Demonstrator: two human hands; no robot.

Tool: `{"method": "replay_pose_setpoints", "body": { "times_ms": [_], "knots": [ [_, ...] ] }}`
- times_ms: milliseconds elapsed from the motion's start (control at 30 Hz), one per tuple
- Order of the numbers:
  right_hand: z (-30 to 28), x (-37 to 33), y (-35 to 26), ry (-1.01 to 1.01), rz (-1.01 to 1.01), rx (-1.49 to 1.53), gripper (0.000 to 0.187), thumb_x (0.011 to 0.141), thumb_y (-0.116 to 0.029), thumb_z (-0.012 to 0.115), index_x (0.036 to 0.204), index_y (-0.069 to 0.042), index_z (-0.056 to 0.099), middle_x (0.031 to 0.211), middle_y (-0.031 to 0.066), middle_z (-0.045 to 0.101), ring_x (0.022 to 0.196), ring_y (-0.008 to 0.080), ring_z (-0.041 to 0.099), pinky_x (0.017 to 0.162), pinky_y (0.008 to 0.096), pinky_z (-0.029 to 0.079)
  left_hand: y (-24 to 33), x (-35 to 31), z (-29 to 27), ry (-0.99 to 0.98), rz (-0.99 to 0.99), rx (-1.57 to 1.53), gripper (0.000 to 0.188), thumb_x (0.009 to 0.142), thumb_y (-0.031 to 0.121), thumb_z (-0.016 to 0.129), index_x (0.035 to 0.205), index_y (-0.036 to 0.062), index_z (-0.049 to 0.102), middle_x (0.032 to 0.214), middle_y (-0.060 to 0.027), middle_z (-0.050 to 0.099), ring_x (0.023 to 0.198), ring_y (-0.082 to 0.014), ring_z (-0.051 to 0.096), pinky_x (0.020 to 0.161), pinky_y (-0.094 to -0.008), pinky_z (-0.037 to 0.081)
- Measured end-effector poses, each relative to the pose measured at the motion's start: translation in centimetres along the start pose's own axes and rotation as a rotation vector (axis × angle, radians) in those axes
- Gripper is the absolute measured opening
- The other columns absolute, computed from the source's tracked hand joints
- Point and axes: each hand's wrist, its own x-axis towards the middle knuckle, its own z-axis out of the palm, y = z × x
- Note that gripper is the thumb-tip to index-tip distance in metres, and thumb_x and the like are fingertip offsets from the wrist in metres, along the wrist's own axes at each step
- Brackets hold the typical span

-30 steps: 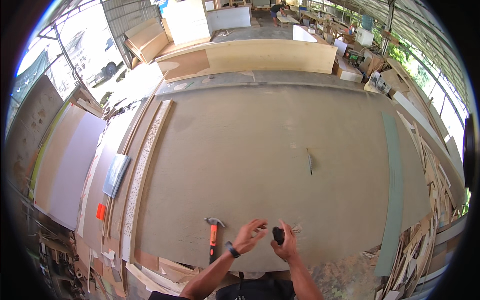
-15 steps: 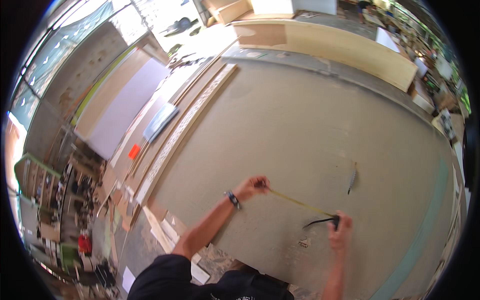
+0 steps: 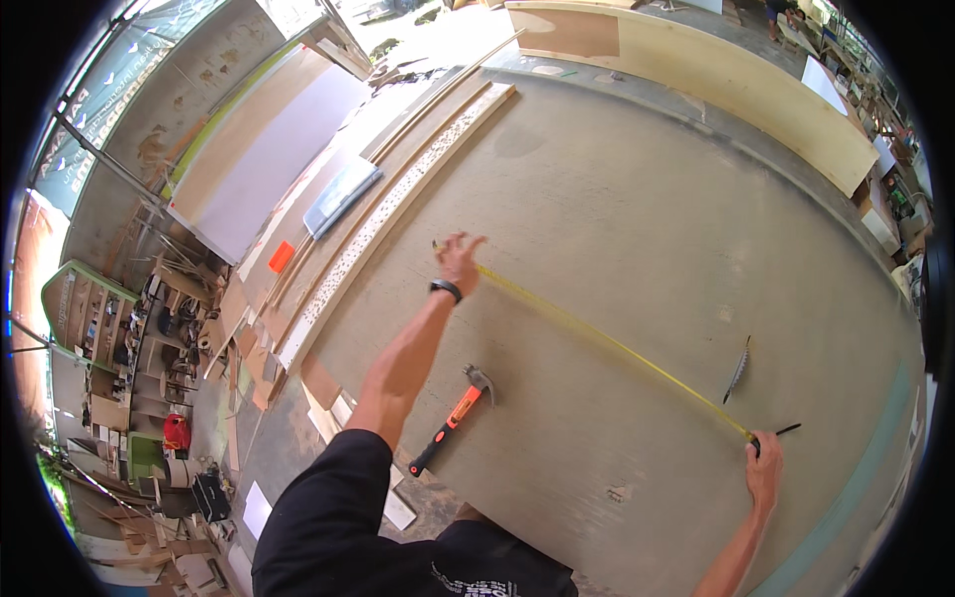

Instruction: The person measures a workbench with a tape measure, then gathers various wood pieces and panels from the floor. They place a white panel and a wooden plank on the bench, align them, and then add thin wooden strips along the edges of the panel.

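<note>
A yellow tape measure blade (image 3: 617, 343) stretches slantwise across a large grey-brown board (image 3: 597, 179) between my two hands. My left hand (image 3: 459, 264), a dark band on its wrist, is at the blade's far end; some of its fingers stick out, and a small tip shows past them. My right hand (image 3: 764, 466) is closed around the tape measure's dark case (image 3: 756, 445), from which a black strap (image 3: 789, 429) pokes out. Near my left forearm lies a claw hammer (image 3: 453, 428) with an orange and black handle. A slim, dark-and-light pen-like object (image 3: 737, 370) rests beyond my right hand.
Left of the board run long wooden strips and a speckled beam (image 3: 398, 214). A blue-grey flat case (image 3: 340, 197) and an orange item (image 3: 282, 257) lie beside them. A long pale wooden panel (image 3: 696, 85) borders the far side. Offcuts and shelving fill the left.
My hands have moved apart, left hand up and leftward, right hand rightward, and more yellow blade is out. The hammer now shows where my left forearm was.
</note>
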Motion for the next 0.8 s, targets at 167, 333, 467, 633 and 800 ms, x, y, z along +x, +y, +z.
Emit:
{"method": "replay_pose_setpoints", "body": {
  "times_ms": [167, 333, 467, 633, 800],
  "knots": [
    [3.6, 4.2, -6.4, -0.015, -0.133, -0.065, 0.028, 0.087, -0.020, 0.064, 0.111, -0.006, 0.068, 0.108, 0.0146, 0.063, 0.104, 0.0344, 0.059, 0.091, 0.0445, 0.049, 9.4, -3.1, 2.8, -0.182, 0.491, -0.233, 0.065, 0.076, -0.004, 0.058, 0.134, 0.0238, 0.057, 0.139, -0.0087, 0.047, 0.140, -0.0304, 0.035, 0.113, -0.0518, 0.021],
    [4.9, 6.3, -11.0, 0.022, -0.207, -0.061, 0.028, 0.088, -0.021, 0.062, 0.110, -0.007, 0.069, 0.103, 0.0144, 0.064, 0.101, 0.0345, 0.060, 0.088, 0.0450, 0.050, 13.5, -3.2, 3.4, -0.243, 0.658, -0.323, 0.040, 0.087, 0.005, 0.061, 0.125, 0.0173, 0.062, 0.121, -0.0075, 0.053, 0.127, -0.0244, 0.044, 0.107, -0.0496, 0.024],
    [6.2, 7.7, -10.4, 0.092, -0.240, -0.046, 0.027, 0.088, -0.022, 0.063, 0.110, -0.008, 0.070, 0.100, 0.0140, 0.063, 0.099, 0.0342, 0.060, 0.085, 0.0460, 0.051, 13.2, -2.3, 5.5, -0.101, 0.664, -0.362, 0.015, 0.087, 0.008, 0.063, 0.100, 0.0145, 0.068, 0.098, -0.0046, 0.058, 0.107, -0.0259, 0.054, 0.098, -0.0459, 0.031],
    [5.8, 8.1, -9.3, 0.139, -0.188, -0.045, 0.024, 0.089, -0.023, 0.063, 0.110, -0.013, 0.071, 0.104, 0.0125, 0.060, 0.102, 0.0325, 0.059, 0.083, 0.0464, 0.053, 12.8, -2.6, 7.1, -0.139, 0.666, -0.304, 0.018, 0.084, 0.002, 0.058, 0.097, 0.0130, 0.062, 0.097, -0.0061, 0.054, 0.102, -0.0285, 0.050, 0.095, -0.0441, 0.031],
    [5.1, 7.2, -5.1, 0.192, -0.052, -0.020, 0.023, 0.093, -0.020, 0.060, 0.114, -0.014, 0.068, 0.112, 0.0083, 0.059, 0.112, 0.0290, 0.054, 0.090, 0.0471, 0.049, 13.6, -2.5, 7.4, -0.098, 0.634, -0.342, 0.011, 0.089, 0.003, 0.057, 0.095, 0.0113, 0.059, 0.094, -0.0063, 0.052, 0.098, -0.0276, 0.049, 0.093, -0.0414, 0.032]
  ]
}}
